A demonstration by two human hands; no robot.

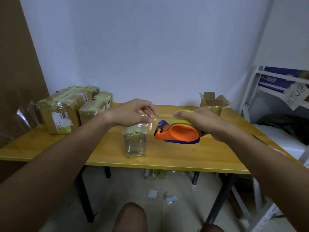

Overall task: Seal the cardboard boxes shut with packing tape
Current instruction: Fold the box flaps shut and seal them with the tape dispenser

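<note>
A plain room with a yellow table against a pale wall

We see a wooden table (184,158) on dark metal legs (85,195) before a bare bluish-white wall (142,47), a brown panel (18,61) at the left, a white shelving frame (250,87) at the right, and a light tiled floor (175,198) strewn with paper scraps (153,193) beneath.

The room is evenly, softly lit with a cool bluish cast on the wall (150,47). Shadows are faint; under the table (167,158) it is dimmer. Small glints show on the clear tape (148,121). The wide lens bends the shelf (250,91) and the picture's edges, and the whole picture is slightly soft.
</note>
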